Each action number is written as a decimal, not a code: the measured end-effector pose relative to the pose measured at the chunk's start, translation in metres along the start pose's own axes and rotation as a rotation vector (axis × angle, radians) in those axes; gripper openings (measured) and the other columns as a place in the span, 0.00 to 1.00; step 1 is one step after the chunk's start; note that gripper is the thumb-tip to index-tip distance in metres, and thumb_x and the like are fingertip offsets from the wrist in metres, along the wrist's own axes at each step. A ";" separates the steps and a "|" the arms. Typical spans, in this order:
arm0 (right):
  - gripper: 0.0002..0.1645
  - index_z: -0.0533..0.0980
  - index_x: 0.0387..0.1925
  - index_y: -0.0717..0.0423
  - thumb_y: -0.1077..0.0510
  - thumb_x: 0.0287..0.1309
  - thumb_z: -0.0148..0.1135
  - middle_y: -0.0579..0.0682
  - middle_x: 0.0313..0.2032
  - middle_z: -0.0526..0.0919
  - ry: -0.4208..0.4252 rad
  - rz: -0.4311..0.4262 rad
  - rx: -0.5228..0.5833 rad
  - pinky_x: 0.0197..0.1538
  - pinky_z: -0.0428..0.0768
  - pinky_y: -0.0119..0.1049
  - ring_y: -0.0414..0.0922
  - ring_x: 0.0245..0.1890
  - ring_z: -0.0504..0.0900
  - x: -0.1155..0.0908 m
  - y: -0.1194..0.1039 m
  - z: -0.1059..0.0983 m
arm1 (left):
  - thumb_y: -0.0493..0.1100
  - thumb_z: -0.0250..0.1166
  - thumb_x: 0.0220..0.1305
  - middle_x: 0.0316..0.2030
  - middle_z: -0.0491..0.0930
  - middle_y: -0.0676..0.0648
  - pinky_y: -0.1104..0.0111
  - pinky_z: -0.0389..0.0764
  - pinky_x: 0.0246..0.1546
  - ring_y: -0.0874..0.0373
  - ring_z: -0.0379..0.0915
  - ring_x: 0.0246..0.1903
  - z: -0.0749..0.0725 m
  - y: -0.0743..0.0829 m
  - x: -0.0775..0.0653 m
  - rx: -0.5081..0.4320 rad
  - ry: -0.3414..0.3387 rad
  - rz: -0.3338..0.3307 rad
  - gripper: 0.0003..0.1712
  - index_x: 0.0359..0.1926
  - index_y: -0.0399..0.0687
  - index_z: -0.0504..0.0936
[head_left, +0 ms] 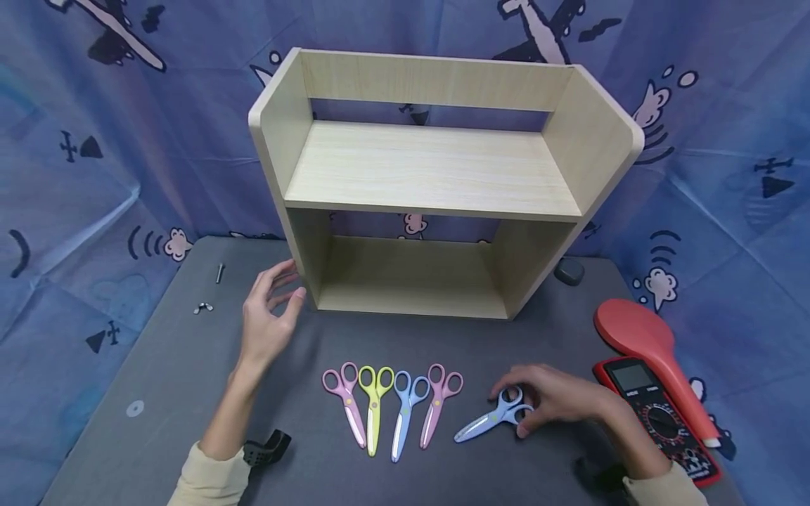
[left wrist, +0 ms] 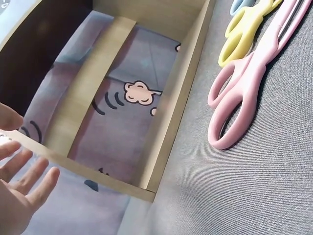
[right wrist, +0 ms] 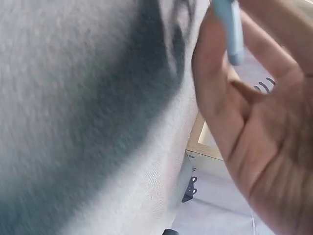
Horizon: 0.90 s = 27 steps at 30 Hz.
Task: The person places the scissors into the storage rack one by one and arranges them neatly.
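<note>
My right hand (head_left: 557, 393) holds a pair of light blue scissors (head_left: 486, 424) by the handles, with the blades angled down to the left over the grey table. Part of a blue handle (right wrist: 234, 36) shows between the fingers in the right wrist view. At the lower left corner of a pale wooden two-tier shelf (head_left: 430, 169), my left hand (head_left: 268, 316) has its fingers spread loosely beside the side panel. Between the hands lies a row of scissors: pink (head_left: 349, 397), yellow (head_left: 374, 404), blue (head_left: 403, 409) and another pink (head_left: 436, 400), handles towards the shelf.
A red multimeter (head_left: 658, 418) and a red paddle-shaped object (head_left: 639, 330) lie at the right edge. Behind the shelf's right side is a small black object (head_left: 569, 271). A bolt (head_left: 219, 273), a wing nut (head_left: 203, 308) and a washer (head_left: 135, 408) lie left.
</note>
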State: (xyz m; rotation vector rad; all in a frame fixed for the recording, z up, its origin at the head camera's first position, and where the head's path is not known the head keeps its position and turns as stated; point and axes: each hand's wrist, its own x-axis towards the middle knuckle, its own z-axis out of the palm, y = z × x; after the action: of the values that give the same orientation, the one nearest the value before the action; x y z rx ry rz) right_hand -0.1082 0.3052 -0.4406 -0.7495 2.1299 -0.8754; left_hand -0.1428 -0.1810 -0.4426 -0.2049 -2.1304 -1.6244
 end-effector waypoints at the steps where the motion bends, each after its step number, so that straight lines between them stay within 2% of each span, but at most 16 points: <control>1: 0.32 0.83 0.63 0.51 0.56 0.58 0.82 0.48 0.45 0.81 -0.048 0.007 0.033 0.36 0.78 0.26 0.36 0.35 0.77 -0.002 0.000 -0.002 | 0.28 0.66 0.72 0.66 0.78 0.34 0.86 0.82 0.57 0.39 0.80 0.65 0.000 0.000 0.000 0.001 0.000 0.000 0.28 0.72 0.37 0.77; 6: 0.34 0.79 0.68 0.55 0.64 0.61 0.77 0.54 0.50 0.79 -0.268 0.055 0.255 0.38 0.82 0.22 0.34 0.35 0.80 -0.012 -0.001 -0.014 | 0.29 0.67 0.72 0.67 0.78 0.34 0.86 0.83 0.57 0.39 0.80 0.66 -0.001 -0.001 0.000 0.000 -0.002 0.002 0.29 0.72 0.37 0.77; 8: 0.35 0.77 0.71 0.58 0.65 0.64 0.75 0.55 0.51 0.78 -0.303 0.054 0.319 0.39 0.84 0.21 0.33 0.35 0.82 -0.016 -0.003 -0.018 | 0.29 0.67 0.72 0.67 0.78 0.34 0.85 0.83 0.57 0.38 0.80 0.66 0.000 -0.001 0.000 -0.002 -0.004 0.005 0.29 0.72 0.37 0.77; 11: 0.34 0.76 0.71 0.60 0.66 0.64 0.74 0.53 0.49 0.80 -0.279 0.006 0.350 0.37 0.86 0.21 0.32 0.31 0.84 -0.019 -0.014 -0.024 | 0.30 0.68 0.72 0.67 0.77 0.34 0.86 0.82 0.57 0.37 0.80 0.66 0.000 -0.001 -0.001 0.000 -0.002 0.008 0.29 0.72 0.37 0.77; 14: 0.33 0.77 0.70 0.60 0.64 0.64 0.76 0.51 0.45 0.83 -0.171 -0.085 0.298 0.38 0.89 0.25 0.34 0.31 0.87 -0.022 -0.035 -0.031 | 0.31 0.68 0.72 0.67 0.77 0.33 0.86 0.82 0.57 0.36 0.80 0.66 0.001 -0.001 -0.001 -0.002 0.000 0.012 0.30 0.72 0.37 0.76; 17: 0.35 0.78 0.69 0.59 0.64 0.62 0.78 0.49 0.45 0.86 -0.016 -0.220 0.185 0.42 0.92 0.31 0.38 0.35 0.88 -0.020 -0.065 -0.041 | 0.30 0.69 0.71 0.67 0.77 0.33 0.86 0.82 0.57 0.36 0.80 0.66 0.002 -0.001 -0.002 0.001 0.003 0.016 0.30 0.73 0.36 0.76; 19: 0.38 0.79 0.68 0.58 0.65 0.57 0.82 0.48 0.45 0.87 0.129 -0.335 0.077 0.44 0.92 0.32 0.40 0.39 0.87 -0.017 -0.088 -0.048 | 0.30 0.70 0.70 0.67 0.77 0.33 0.86 0.82 0.57 0.36 0.80 0.66 0.002 -0.001 -0.002 0.005 0.004 0.020 0.31 0.73 0.36 0.76; 22: 0.42 0.81 0.65 0.57 0.68 0.46 0.87 0.45 0.44 0.88 0.359 -0.478 -0.067 0.43 0.91 0.30 0.38 0.40 0.84 -0.006 -0.124 -0.061 | 0.30 0.71 0.70 0.67 0.77 0.33 0.86 0.83 0.56 0.36 0.80 0.66 0.002 -0.001 -0.002 0.009 0.005 0.025 0.32 0.72 0.36 0.76; 24: 0.45 0.82 0.64 0.59 0.73 0.40 0.87 0.44 0.45 0.87 0.489 -0.556 -0.109 0.45 0.91 0.27 0.38 0.41 0.84 0.004 -0.147 -0.072 | 0.29 0.71 0.69 0.67 0.77 0.32 0.86 0.83 0.56 0.35 0.80 0.65 0.002 -0.001 -0.002 0.011 0.004 0.029 0.32 0.72 0.36 0.76; 27: 0.44 0.82 0.64 0.61 0.75 0.41 0.86 0.47 0.46 0.87 0.642 -0.570 -0.144 0.47 0.91 0.25 0.39 0.41 0.85 0.025 -0.182 -0.089 | 0.28 0.71 0.68 0.67 0.77 0.32 0.86 0.83 0.56 0.35 0.80 0.65 0.002 -0.001 -0.001 0.014 0.003 0.035 0.33 0.72 0.35 0.76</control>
State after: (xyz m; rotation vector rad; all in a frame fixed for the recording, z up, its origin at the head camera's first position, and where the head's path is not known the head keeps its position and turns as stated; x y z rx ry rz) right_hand -0.1488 0.2086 -0.2650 -1.3283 2.5958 -1.4177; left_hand -0.1426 -0.1796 -0.4447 -0.2338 -2.1240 -1.5892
